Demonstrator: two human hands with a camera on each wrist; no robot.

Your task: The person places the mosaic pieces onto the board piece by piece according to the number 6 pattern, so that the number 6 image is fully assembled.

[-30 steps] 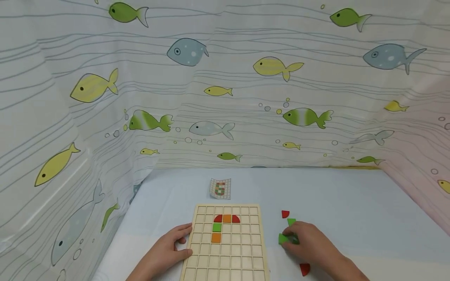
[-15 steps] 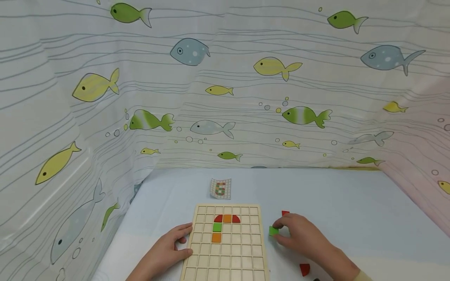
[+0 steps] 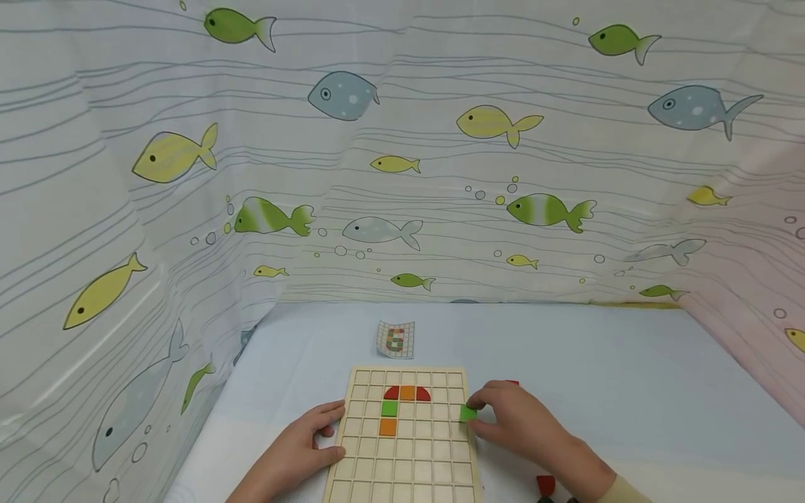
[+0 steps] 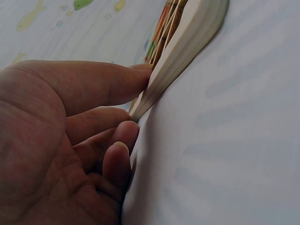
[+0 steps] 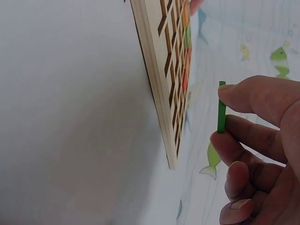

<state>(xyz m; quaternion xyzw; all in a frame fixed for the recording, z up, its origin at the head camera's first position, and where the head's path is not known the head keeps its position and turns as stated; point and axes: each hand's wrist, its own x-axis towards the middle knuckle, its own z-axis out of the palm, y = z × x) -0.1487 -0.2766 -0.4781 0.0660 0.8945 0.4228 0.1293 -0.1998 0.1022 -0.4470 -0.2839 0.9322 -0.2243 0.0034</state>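
A wooden grid board point(image 3: 415, 451) lies on the table in the head view. Near its top are two red rounded tiles with an orange square tile point(image 3: 407, 392) between them; a green square and another orange square run down below the left red one. My left hand point(image 3: 307, 441) touches the board's left edge, thumb and index finger extended against the side in the left wrist view. Between thumb and fingers, my right hand point(image 3: 518, 418) pinches a green square tile point(image 5: 221, 112), which overlaps the board's right edge in the head view and appears edge-on in the right wrist view.
Behind the board lies a small paper card point(image 3: 395, 340) printed with a coloured pattern on a grid. A red tile point(image 3: 546, 485) lies to the right of the board, and another red tile point(image 3: 512, 383) is partly hidden behind my right hand. A fish-patterned curtain point(image 3: 434, 209) surrounds the table.
My right hand has picked up the green tile from the table at the right and carried it left to the board's right edge. The left hand stays in place.
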